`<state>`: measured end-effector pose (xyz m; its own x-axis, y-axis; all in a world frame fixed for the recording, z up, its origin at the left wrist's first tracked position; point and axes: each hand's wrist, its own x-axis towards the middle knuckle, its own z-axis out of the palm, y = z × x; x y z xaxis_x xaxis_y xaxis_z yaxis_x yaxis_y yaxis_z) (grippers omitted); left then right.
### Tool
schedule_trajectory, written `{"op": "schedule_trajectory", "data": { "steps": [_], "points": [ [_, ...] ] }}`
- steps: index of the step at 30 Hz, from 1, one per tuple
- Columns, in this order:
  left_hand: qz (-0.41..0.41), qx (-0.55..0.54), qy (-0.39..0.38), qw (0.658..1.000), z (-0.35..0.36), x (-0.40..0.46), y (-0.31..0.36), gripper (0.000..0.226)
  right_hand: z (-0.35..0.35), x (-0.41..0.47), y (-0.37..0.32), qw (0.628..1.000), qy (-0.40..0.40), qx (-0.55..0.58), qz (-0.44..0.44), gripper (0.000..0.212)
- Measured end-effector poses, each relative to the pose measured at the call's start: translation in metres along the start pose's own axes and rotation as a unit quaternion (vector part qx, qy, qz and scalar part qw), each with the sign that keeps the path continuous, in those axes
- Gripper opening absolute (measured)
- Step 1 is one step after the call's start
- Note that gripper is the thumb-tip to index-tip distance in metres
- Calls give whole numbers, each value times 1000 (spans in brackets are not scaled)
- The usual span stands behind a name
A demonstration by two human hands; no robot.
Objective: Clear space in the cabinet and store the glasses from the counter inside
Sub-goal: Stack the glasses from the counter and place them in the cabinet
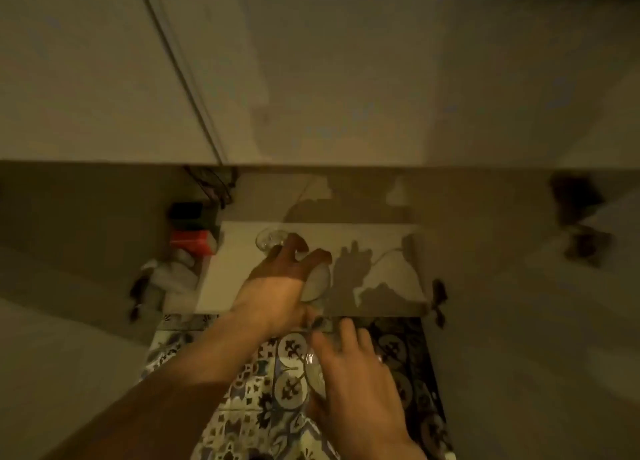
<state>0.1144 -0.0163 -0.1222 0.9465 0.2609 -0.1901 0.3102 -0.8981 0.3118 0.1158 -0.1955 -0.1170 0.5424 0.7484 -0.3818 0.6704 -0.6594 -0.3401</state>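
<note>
The frame is dim and blurred. My left hand [277, 279] reaches into the low cabinet and is closed over a clear glass [317, 283] near the front edge of the white shelf [228, 272]. Another clear glass [272, 239] stands on the shelf just beyond my left fingers. My right hand [356, 373] hovers lower, over the floor in front of the cabinet, and grips a second clear glass [314, 373] at its left side.
A red box [192, 242] and white items [173, 272] lie at the shelf's left end. Open cabinet doors with hinges [438, 298] flank the opening. The counter front [311, 78] rises above. Patterned floor tiles [263, 390] lie below.
</note>
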Motion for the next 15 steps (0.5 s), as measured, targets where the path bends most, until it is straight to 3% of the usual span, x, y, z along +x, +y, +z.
{"op": "schedule_trajectory", "data": {
  "steps": [6,15],
  "points": [
    [21,23,29,999,102,76,-81,85,97,104,30,998,67,-6,-3,60],
    [1,15,70,997,183,191,-156,85,186,221,79,989,145,9,-15,68]
  ]
}}
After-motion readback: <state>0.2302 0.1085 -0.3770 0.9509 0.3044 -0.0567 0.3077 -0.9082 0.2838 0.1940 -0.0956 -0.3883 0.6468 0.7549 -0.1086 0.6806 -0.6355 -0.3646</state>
